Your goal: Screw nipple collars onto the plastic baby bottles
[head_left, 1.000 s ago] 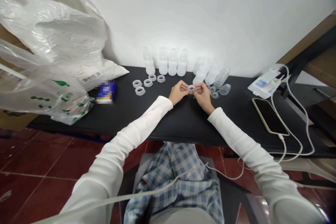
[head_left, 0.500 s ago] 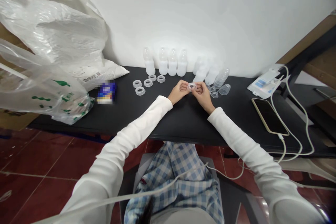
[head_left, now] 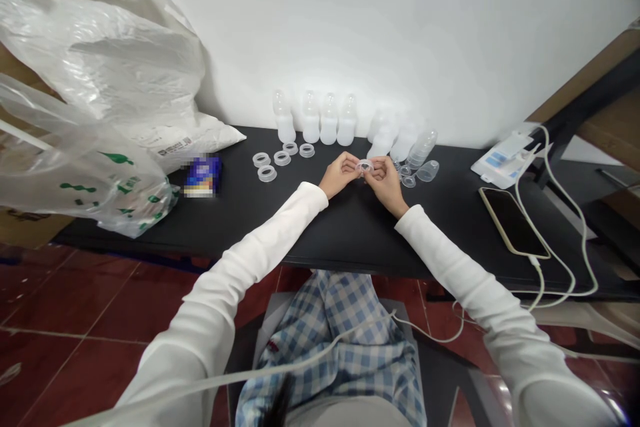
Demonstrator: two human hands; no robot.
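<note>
With the black table (head_left: 350, 233) below your fingers and a row of capped bottles (head_left: 329, 128) standing beyond them, your left hand (head_left: 340, 177) and right hand (head_left: 385, 184) pinch opposite sides of one clear ring (head_left: 365, 163), set between the fingertips. To handle it well, you would probably want light, even pressure from both sides, with your thumbs off its opening.

The left hand (head_left: 338, 177) and right hand (head_left: 385, 183) hold a clear ring (head_left: 365, 162) over a black table (head_left: 345, 233); five loose rings (head_left: 267, 178) lie leftward, four capped bottles (head_left: 329, 129) standing behind them
</note>
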